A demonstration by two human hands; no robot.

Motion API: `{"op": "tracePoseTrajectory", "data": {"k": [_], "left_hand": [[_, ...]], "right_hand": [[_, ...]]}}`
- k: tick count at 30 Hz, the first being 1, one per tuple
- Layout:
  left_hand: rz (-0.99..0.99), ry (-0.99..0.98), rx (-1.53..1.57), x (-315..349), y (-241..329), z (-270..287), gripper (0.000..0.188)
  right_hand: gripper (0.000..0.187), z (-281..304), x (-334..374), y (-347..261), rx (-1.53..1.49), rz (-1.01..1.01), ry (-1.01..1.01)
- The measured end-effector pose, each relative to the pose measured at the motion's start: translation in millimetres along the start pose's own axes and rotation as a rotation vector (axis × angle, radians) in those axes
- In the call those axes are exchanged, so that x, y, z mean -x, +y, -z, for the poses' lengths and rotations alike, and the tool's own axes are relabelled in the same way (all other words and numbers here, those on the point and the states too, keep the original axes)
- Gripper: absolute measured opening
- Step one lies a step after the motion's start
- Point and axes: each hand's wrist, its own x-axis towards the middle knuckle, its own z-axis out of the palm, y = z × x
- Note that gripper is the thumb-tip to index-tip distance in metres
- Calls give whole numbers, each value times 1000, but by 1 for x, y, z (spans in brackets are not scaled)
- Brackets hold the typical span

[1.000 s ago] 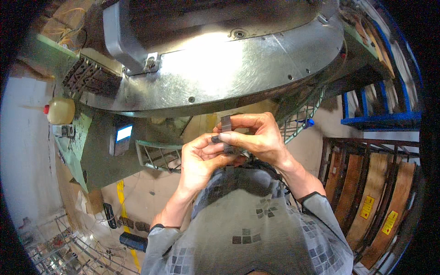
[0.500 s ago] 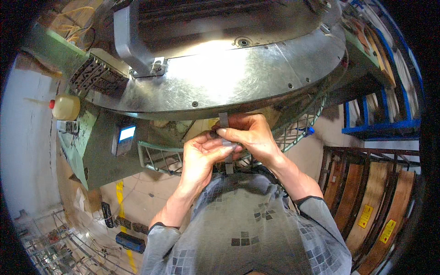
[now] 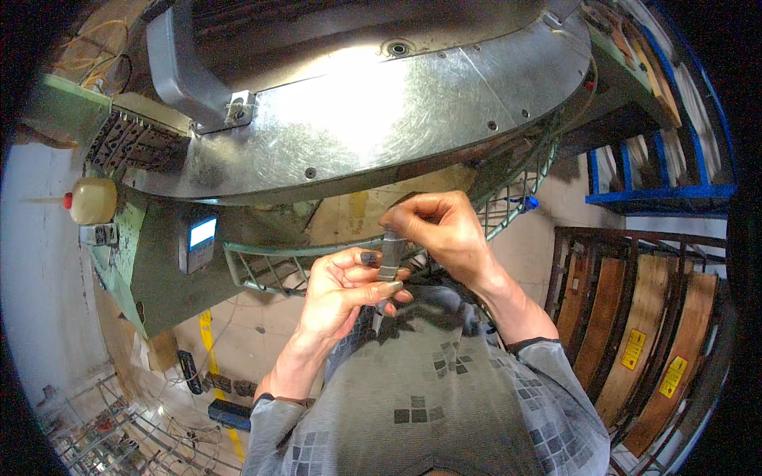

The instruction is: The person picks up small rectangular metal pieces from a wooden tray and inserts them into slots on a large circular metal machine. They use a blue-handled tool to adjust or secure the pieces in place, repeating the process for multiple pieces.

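Note:
A narrow grey strip (image 3: 391,255), shiny and partly see-through, is stretched upright between my hands in front of my belly. Its upper end is pinched between thumb and fingers of my right hand (image 3: 446,234). My left hand (image 3: 337,295), turned palm up, grips the lower part between thumb and fingers. A short pale tail of the strip (image 3: 379,321) hangs below the left fingers. Something dark covers the left index fingertip; I cannot make out what it is. Both hands are just short of the curved metal machine rim (image 3: 317,151), not touching it.
Below the rim runs a green wire guard (image 3: 270,266). A grey handle arm (image 3: 178,67) stands on the rim at left, near a lit display (image 3: 202,232) and a yellowish bottle (image 3: 94,200). Wooden boards (image 3: 639,333) fill a dark rack at right, under a blue rack (image 3: 663,194).
My right hand has drawn up from the left, so more of the strip shows between them. My left hand has shifted slightly left and down. The machine sits farther left in view.

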Motion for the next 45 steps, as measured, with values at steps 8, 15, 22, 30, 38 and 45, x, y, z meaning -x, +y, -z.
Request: {"op": "tracePoseTrajectory", "data": {"k": [8, 15, 22, 30, 38, 45], "left_hand": [[48, -8, 55, 1, 4, 4, 31], [53, -50, 77, 0, 6, 10, 32], [39, -6, 54, 0, 6, 12, 36], [-7, 25, 41, -1, 7, 14, 37], [-34, 21, 59, 0, 6, 15, 38], [-65, 26, 79, 2, 8, 14, 36]], "right_hand": [[22, 0, -1, 5, -36, -7, -46], [34, -6, -1, 5, -42, 23, -99], [29, -3, 3, 5, -56, -53, -164], [19, -2, 6, 7, -195, -117, -110], [12, -4, 8, 8, -418, -157, -244], [30, 1, 5, 10, -285, -118, -69]]}}
